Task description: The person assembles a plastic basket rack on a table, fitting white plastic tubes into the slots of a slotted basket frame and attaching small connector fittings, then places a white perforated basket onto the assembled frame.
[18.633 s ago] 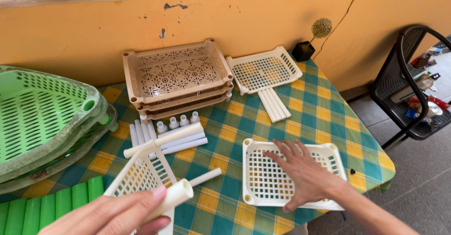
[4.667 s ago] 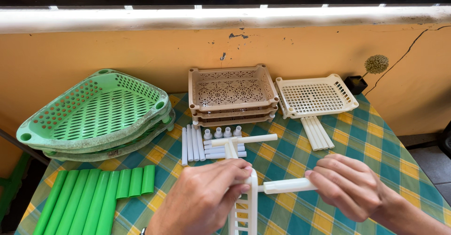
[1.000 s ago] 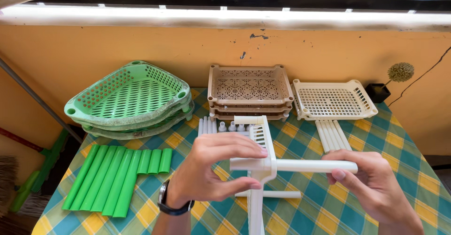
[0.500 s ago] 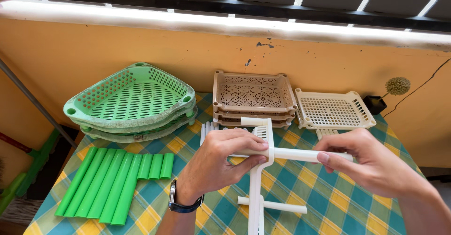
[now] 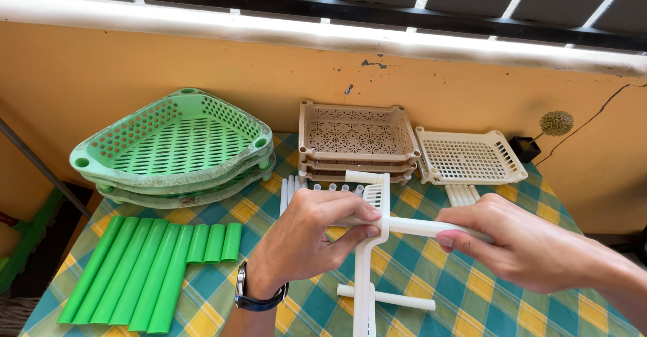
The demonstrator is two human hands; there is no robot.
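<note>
My left hand (image 5: 313,232) grips a white perforated shelf tray (image 5: 367,256) that stands on edge, thumb and fingers around its upper corner. My right hand (image 5: 522,246) holds a white plastic tube (image 5: 421,227) that sticks sideways out of that corner. A second white tube (image 5: 394,298) juts from the tray lower down, and a short one (image 5: 360,176) at its top.
On the checked tablecloth (image 5: 465,286): stacked green corner trays (image 5: 176,149) at back left, green tubes (image 5: 145,266) in front of them, stacked beige trays (image 5: 357,135), another white tray (image 5: 468,158), loose white tubes (image 5: 460,193) and small connectors (image 5: 330,187). An orange wall (image 5: 135,74) is behind.
My view has risen slightly and tilted up. My hands with the tray and tube sit lower in view; the right hand has closed further over the tube.
</note>
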